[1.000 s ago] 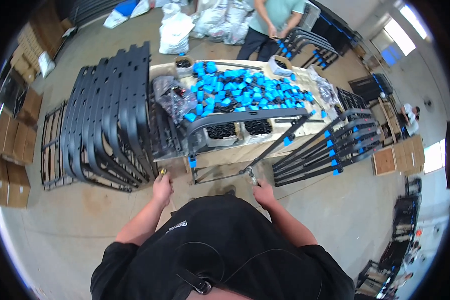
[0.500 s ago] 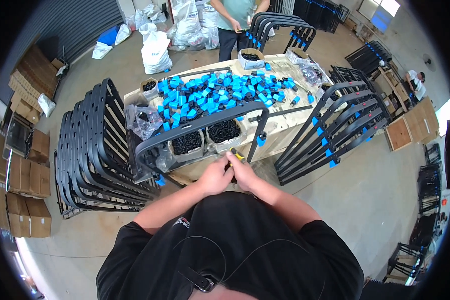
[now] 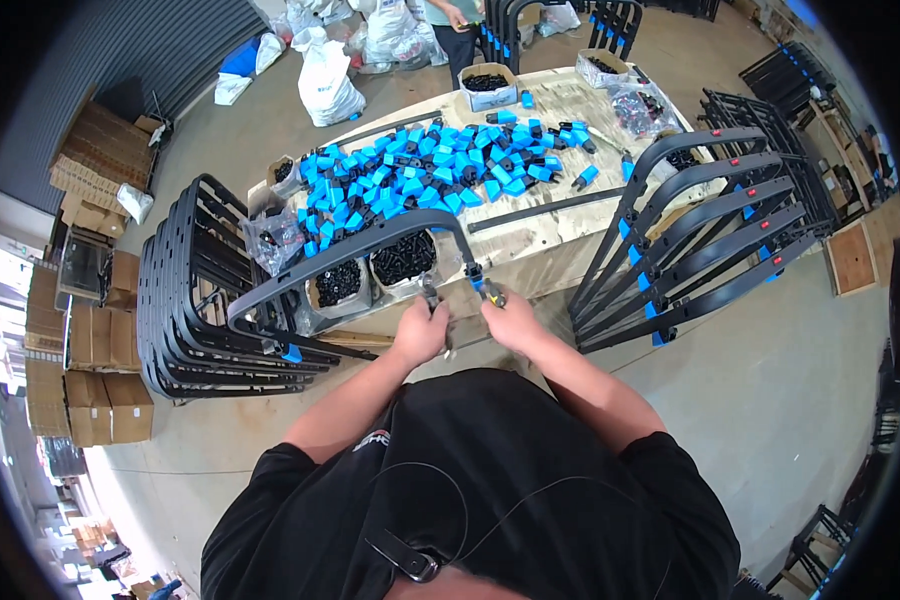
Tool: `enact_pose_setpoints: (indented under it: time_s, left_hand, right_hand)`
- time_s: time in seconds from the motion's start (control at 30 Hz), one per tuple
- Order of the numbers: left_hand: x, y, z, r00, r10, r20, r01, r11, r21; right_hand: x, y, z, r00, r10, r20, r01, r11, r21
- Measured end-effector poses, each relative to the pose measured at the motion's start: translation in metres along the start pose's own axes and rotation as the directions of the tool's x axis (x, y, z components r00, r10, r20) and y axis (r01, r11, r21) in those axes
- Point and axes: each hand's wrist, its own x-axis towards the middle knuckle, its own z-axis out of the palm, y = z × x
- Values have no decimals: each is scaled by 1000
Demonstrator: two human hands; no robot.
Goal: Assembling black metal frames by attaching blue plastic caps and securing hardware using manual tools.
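In front of me a black curved tube frame (image 3: 355, 250) arches across the table's near edge. At its right leg sits a joint with a blue plastic piece (image 3: 476, 283). My right hand (image 3: 512, 322) is closed around a yellow-and-black handled tool (image 3: 493, 293), whose front end is at that joint. My left hand (image 3: 422, 332) grips a dark grey tool (image 3: 429, 290), pointing up towards the parts boxes; its exact kind is unclear. Just beyond the left hand stand two open boxes of small black parts, a right box (image 3: 404, 258) and a left box (image 3: 338, 284).
Blue and black plastic caps (image 3: 420, 170) lie heaped on the wooden table (image 3: 560, 228). Black frames stand stacked on the left (image 3: 185, 300) and on the right (image 3: 715, 240). Across the table a person (image 3: 455, 30) stands beside more frames. White sacks (image 3: 328, 85) rest on the floor behind.
My hands were together and have moved apart, the right one to the frame's right leg joint with the yellow-and-black tool. The view has shifted, so the surroundings appear moved.
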Motion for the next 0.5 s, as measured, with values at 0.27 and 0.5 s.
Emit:
enact_pose_setpoints:
  time_s: [0.27,0.5]
  left_hand:
    - [31,23,17,875,-464,137,482,811,-333]
    - [48,39,36,869,-437,231,493,726,-480]
  right_hand:
    - [32,29,-39,879,-148,-454,170,985,9]
    - [74,29,-40,933,132,-335,98,803,588]
